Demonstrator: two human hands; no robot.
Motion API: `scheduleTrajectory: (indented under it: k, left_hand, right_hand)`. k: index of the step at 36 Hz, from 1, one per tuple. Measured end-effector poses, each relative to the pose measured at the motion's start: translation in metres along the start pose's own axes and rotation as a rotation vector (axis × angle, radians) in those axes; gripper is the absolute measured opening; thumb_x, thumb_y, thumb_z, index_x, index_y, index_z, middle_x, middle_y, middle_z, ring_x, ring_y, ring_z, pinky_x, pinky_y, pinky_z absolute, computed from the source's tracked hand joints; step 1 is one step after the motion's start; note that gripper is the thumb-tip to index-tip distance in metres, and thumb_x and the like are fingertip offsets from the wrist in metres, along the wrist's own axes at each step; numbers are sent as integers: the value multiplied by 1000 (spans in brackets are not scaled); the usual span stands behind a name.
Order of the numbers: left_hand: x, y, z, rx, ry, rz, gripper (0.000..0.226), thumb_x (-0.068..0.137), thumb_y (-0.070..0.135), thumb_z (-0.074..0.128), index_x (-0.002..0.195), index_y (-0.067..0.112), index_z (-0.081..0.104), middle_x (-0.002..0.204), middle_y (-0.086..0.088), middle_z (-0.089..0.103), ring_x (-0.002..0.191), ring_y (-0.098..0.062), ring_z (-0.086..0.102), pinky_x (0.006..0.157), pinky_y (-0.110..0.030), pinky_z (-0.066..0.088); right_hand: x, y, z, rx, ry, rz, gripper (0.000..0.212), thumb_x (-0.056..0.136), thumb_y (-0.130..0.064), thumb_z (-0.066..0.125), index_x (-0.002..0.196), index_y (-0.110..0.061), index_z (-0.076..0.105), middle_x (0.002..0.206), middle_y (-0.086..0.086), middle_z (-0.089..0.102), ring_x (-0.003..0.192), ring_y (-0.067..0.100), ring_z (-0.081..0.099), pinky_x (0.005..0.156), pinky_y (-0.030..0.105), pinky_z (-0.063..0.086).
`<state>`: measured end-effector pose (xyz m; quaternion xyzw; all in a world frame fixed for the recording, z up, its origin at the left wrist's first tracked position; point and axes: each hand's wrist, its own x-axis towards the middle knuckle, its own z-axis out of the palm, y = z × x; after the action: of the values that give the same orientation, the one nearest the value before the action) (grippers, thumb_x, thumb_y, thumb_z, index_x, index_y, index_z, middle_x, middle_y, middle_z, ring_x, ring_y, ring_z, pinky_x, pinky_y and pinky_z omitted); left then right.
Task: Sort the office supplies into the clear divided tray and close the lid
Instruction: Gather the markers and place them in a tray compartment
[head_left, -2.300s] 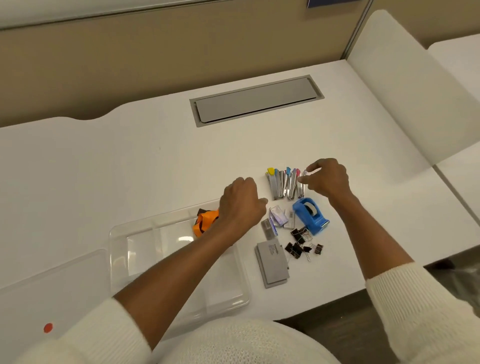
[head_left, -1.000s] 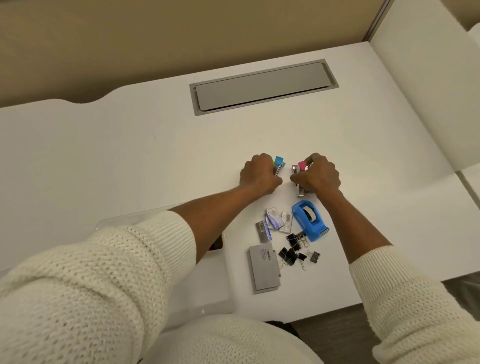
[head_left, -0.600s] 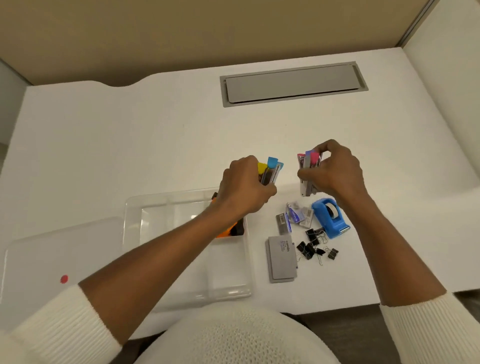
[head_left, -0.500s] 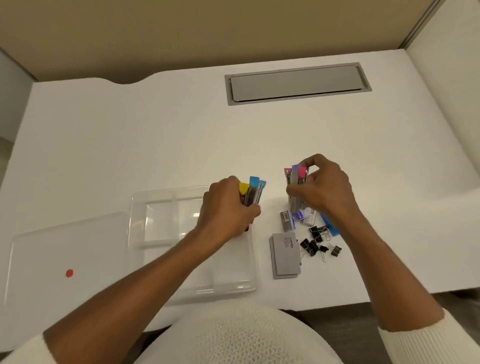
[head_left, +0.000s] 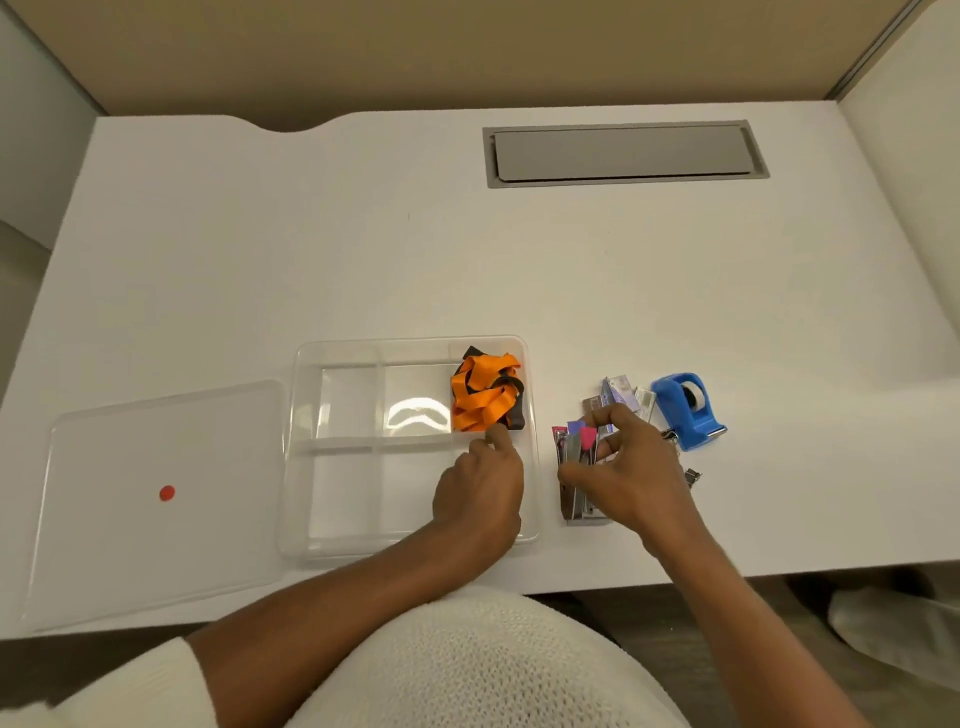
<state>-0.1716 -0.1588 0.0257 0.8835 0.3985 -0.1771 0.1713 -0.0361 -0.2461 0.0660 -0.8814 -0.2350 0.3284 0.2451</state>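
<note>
Both hands have come back from the far side of the pile since the earlier frames, each carrying its share of the coloured-tipped clips toward the clear divided tray (head_left: 527, 395). Going left to right on the table (head_left: 363, 249): the lid (head_left: 156, 499), marked with a red dot, lies flat beside the tray, off it. The tray holds an orange and black lanyard (head_left: 485, 396) in its far right compartment; the other visible compartments look bare. The left hand (head_left: 480, 499) is down inside the near right compartment, forefinger pointing at the lanyard; whether its grip keeps any clips I cannot tell, since the hand hides them. Just right of the tray, the right hand (head_left: 631, 480) grasps a bundle of metal clips (head_left: 576, 457) with pink and purple tips, held above the table. Beyond it lie small staple packets (head_left: 623, 392), a blue tape dispenser (head_left: 687, 408) and black binder clips, mostly hidden. The step appears to be loading the clips. Next, the right hand's bundle should probably cross the tray wall and be released beside the left hand's load.
</note>
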Motion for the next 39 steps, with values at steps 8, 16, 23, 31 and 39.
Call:
scheduleTrajectory:
  k: [8, 16, 23, 31, 39]
  left_hand:
    - [2, 9, 9, 122, -2, 49, 77, 88, 16, 80, 151, 2, 38, 146, -22, 51, 117, -32, 67, 95, -35, 57]
    - [0, 5, 5, 270, 17, 151, 68, 90, 21, 77, 148, 3, 45, 144, -25, 53, 118, -39, 64, 83, -41, 61]
    - [-3, -3, 11, 347, 21, 213, 66, 73, 23, 92, 131, 6, 68, 128, -21, 69, 107, -36, 72, 68, -39, 63]
    - [-7, -16, 12, 358, 142, 160, 55, 63, 20, 96, 111, 3, 75, 115, -21, 72, 100, -34, 71, 73, -38, 61]
    - [1, -39, 26, 222, 222, 71, 75, 62, 29, 97, 125, 2, 65, 129, -26, 65, 111, -42, 65, 88, -48, 59]
  right_hand:
    - [-12, 5, 1, -60, 25, 16, 54, 70, -35, 87, 111, -36, 51, 81, -20, 56, 69, 4, 62, 52, 20, 45]
    - [-18, 15, 10, -72, -19, 21, 55, 70, -35, 86, 113, -34, 52, 92, -9, 63, 72, 6, 64, 61, 25, 53]
    - [-20, 20, 13, -85, -22, 18, 59, 68, -36, 86, 117, -35, 53, 104, -3, 66, 78, 11, 66, 64, 25, 54]
    - [-24, 17, 22, -92, -37, -17, 60, 65, -37, 87, 114, -35, 51, 107, -3, 62, 88, 17, 66, 75, 37, 60]
    - [-27, 7, 37, -93, -37, -58, 60, 64, -41, 85, 113, -37, 51, 103, -4, 58, 85, 15, 64, 75, 37, 60]
